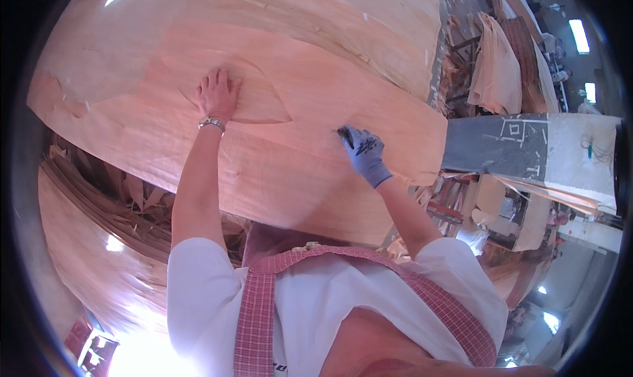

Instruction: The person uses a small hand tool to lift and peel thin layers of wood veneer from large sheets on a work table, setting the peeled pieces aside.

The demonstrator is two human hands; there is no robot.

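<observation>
Broad, thin sheets of pale wood veneer (310,199) lie on the work surface before me. My left hand (217,97), bare with a metal watch at the wrist, rests flat with its fingers spread on a pointed, leaf-shaped piece of veneer (260,100). That piece lies on the larger sheet, its edges showing as thin dark lines. To the right, my right hand (366,151) wears a blue-grey glove with dark markings. Its fingers are closed close above or on the sheet, around something dark at the fingertips that I cannot make out.
At the left is another veneer stack (99,225), with broken strips (132,192) in the gap. A dark grey table (494,146) with white marks adjoins on the right. Veneer sheets (494,67) hang behind it, and scraps (455,199) lie below.
</observation>
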